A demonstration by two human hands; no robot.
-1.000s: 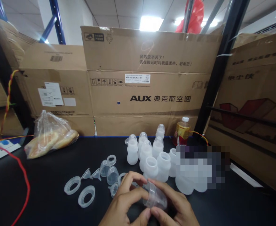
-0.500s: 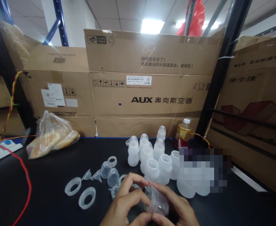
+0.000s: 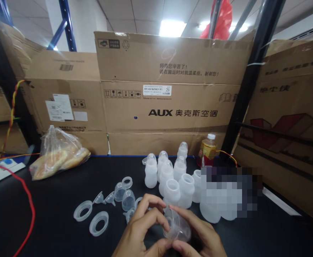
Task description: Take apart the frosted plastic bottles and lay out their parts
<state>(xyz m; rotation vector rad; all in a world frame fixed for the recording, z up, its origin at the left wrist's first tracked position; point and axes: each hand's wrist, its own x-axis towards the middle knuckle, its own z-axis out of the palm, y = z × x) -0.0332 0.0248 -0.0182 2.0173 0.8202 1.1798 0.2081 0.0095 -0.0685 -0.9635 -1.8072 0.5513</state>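
A clear baby bottle cap (image 3: 180, 227) lies tilted between my two hands, its open end turned left. My right hand (image 3: 203, 232) is closed around its outer side, thumb below and fingers above. At the rim, my left hand (image 3: 143, 225) pinches with bent fingers, one of them reaching into the opening; whether a smaller part sits inside is hidden. Beyond my fingers stand open white baby bottles (image 3: 172, 189). To the left lie screw rings (image 3: 99, 224), nipples (image 3: 110, 198) and clear dome caps (image 3: 128, 200).
Capped bottles (image 3: 151, 171) stand further back, near a drink bottle (image 3: 207, 151). A bag of bread (image 3: 57, 157) lies at the back left, and a red cable (image 3: 29, 200) crosses the left side. Cardboard boxes (image 3: 169, 132) wall the black table's back. A blurred patch covers the right.
My left fingers have shifted slightly at the cap's rim. The cap stays in both hands, and the loose parts lie as before.
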